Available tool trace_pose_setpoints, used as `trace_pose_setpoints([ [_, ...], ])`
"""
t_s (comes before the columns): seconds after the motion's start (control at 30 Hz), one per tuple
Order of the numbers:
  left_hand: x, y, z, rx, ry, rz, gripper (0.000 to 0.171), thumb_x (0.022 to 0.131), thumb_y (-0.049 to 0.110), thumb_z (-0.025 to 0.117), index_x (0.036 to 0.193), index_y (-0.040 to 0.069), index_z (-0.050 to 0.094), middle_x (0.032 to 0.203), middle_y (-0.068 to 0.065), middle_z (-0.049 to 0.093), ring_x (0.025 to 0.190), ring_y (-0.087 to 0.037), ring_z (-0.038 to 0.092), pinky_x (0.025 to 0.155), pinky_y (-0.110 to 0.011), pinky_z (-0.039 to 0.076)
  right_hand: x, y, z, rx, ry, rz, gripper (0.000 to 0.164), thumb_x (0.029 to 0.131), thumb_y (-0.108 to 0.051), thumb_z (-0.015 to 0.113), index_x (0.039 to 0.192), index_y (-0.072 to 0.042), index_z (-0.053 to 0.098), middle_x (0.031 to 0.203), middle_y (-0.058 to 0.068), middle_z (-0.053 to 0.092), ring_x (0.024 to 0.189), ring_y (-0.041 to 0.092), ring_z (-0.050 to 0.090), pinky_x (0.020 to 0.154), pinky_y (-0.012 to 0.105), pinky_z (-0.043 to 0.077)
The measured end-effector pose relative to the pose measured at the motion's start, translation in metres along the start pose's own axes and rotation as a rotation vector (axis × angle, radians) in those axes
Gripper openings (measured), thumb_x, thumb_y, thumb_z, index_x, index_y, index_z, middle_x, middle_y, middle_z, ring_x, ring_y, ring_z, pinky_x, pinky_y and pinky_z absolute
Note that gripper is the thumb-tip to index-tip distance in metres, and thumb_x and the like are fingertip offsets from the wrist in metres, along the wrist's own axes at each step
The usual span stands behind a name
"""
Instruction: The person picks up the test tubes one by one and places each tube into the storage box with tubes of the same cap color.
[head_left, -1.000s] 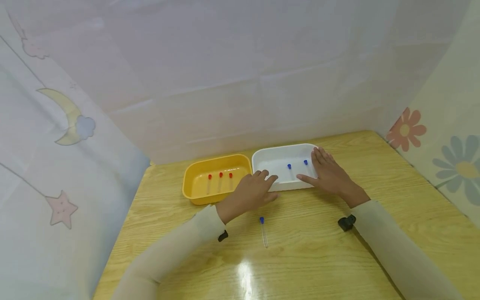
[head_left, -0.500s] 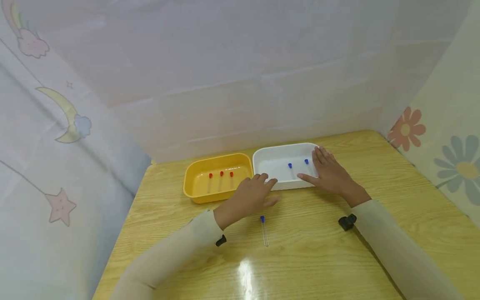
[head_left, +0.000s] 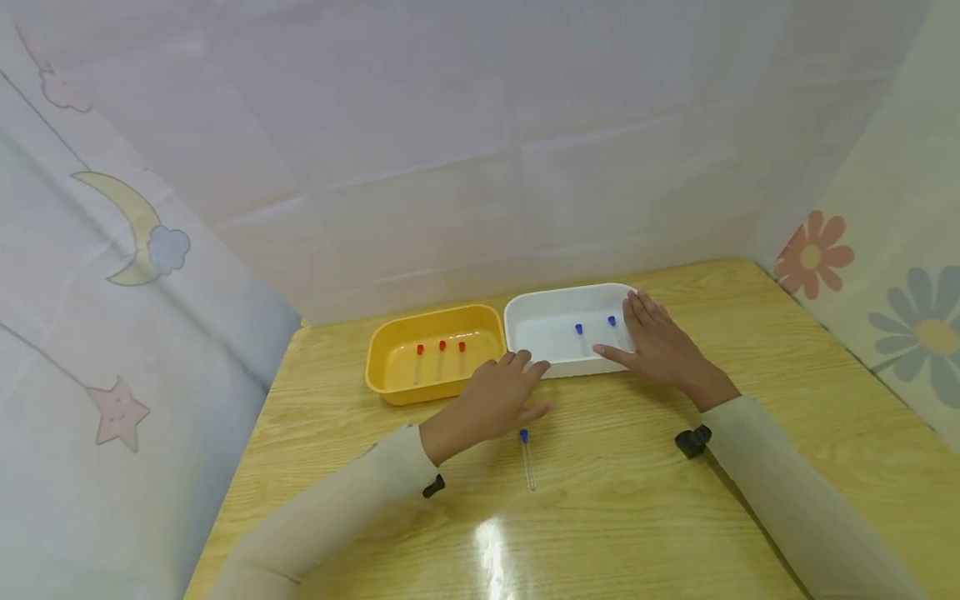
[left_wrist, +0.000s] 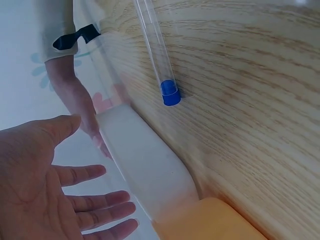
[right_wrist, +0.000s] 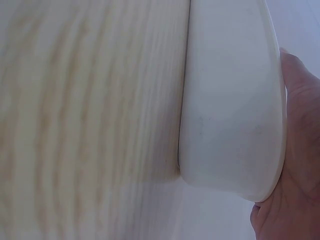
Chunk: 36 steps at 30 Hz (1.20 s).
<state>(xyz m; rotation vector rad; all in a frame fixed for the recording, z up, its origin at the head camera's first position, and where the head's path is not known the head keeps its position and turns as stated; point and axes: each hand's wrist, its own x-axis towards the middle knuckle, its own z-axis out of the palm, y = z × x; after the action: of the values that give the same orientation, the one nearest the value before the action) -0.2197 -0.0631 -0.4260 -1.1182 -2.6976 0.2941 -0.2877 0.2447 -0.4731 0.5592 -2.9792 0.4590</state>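
Note:
In the head view my left hand [head_left: 483, 407] hovers with straight, spread fingers near the corner where the yellow tray [head_left: 397, 397] meets the white tray [head_left: 536, 325]. Its left wrist view shows nothing in the palm. A clear test tube with a blue cap [head_left: 528, 467] lies on the table just below that hand. My right hand [head_left: 663, 348] rests on the white tray's right rim, fingers straight and thumb stretched along the front edge. Inside the white tray lie two blue-capped test tubes [head_left: 580, 330]. Three red-capped test tubes [head_left: 441, 358] lie in the yellow tray.
The two trays stand side by side toward the back of the wooden table [head_left: 615, 492]. A pale cloth backdrop [head_left: 450, 167] rises behind the table and along both sides. A small black device [head_left: 692, 442] is strapped at each wrist.
My left hand has drawn back slightly toward me and to the left. The right hand stays on the white tray, and the tubes lie where they were.

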Motion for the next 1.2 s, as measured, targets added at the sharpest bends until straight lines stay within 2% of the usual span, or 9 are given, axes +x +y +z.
trace_pose_setpoints([
  [0.23,-0.006,0.0,-0.002,-0.016,0.004,0.013,0.065,0.1,0.06,0.052,0.145,0.014,0.055,0.131,-0.01,0.061,0.108,-0.022,0.063,0.071,-0.03,0.057,0.002,-0.002,0.0,-0.004,0.0,0.002,0.111,0.097,-0.072,0.045,0.156,0.014,0.006,0.166,0.029,-0.003,0.154,0.04,-0.007,0.122,0.058,0.001],
  [0.33,-0.009,0.0,-0.002,-0.05,0.003,0.005,0.065,0.099,0.058,0.055,0.144,0.012,0.055,0.129,-0.011,0.061,0.108,-0.022,0.062,0.07,-0.03,0.057,0.003,-0.003,-0.001,-0.008,-0.002,0.003,0.112,0.097,-0.072,0.045,0.156,0.014,0.006,0.165,0.029,-0.003,0.154,0.041,-0.006,0.122,0.058,0.001],
  [0.5,-0.017,0.001,0.0,-0.082,0.067,0.031,0.066,0.095,0.056,0.065,0.141,0.008,0.056,0.137,-0.012,0.054,0.112,-0.021,0.06,0.068,-0.027,0.057,0.003,-0.003,-0.001,-0.01,-0.003,0.0,0.112,0.097,-0.071,0.045,0.155,0.015,0.006,0.165,0.03,-0.002,0.154,0.041,-0.006,0.122,0.058,0.002],
  [0.6,-0.02,0.001,-0.001,-0.084,0.094,0.052,0.069,0.093,0.055,0.068,0.139,0.006,0.056,0.143,-0.014,0.049,0.117,-0.022,0.058,0.074,-0.027,0.058,0.002,-0.002,-0.001,-0.008,-0.002,0.0,0.111,0.097,-0.071,0.045,0.156,0.015,0.005,0.165,0.03,-0.002,0.154,0.041,-0.006,0.122,0.058,0.002],
  [0.67,-0.022,0.002,-0.002,-0.095,0.077,0.052,0.07,0.094,0.056,0.067,0.141,0.005,0.055,0.145,-0.014,0.048,0.121,-0.023,0.057,0.08,-0.029,0.058,0.002,-0.002,-0.001,-0.006,-0.002,0.003,0.112,0.097,-0.071,0.045,0.156,0.015,0.005,0.165,0.03,-0.002,0.154,0.042,-0.006,0.122,0.059,0.001],
  [0.73,-0.024,0.004,-0.004,-0.118,0.053,0.04,0.072,0.095,0.057,0.065,0.144,0.006,0.053,0.148,-0.014,0.046,0.122,-0.025,0.057,0.081,-0.03,0.058,0.002,-0.002,-0.001,-0.003,-0.002,0.007,0.112,0.096,-0.072,0.046,0.156,0.015,0.006,0.165,0.03,-0.002,0.154,0.042,-0.005,0.122,0.059,0.002],
  [0.93,-0.032,0.007,-0.005,-0.145,0.005,0.012,0.077,0.094,0.061,0.063,0.15,0.01,0.047,0.147,-0.012,0.048,0.114,-0.023,0.06,0.069,-0.029,0.058,0.002,-0.003,-0.002,-0.004,-0.006,0.01,0.112,0.096,-0.072,0.046,0.155,0.015,0.007,0.165,0.03,-0.002,0.154,0.042,-0.005,0.122,0.059,0.002],
  [1.2,-0.043,0.01,-0.005,-0.11,-0.059,-0.01,0.078,0.095,0.068,0.055,0.147,0.009,0.052,0.137,-0.015,0.057,0.114,-0.024,0.062,0.078,-0.031,0.058,0.001,-0.002,-0.002,-0.012,-0.011,0.015,0.112,0.097,-0.071,0.046,0.155,0.015,0.006,0.165,0.03,-0.002,0.154,0.042,-0.005,0.122,0.058,0.001],
])
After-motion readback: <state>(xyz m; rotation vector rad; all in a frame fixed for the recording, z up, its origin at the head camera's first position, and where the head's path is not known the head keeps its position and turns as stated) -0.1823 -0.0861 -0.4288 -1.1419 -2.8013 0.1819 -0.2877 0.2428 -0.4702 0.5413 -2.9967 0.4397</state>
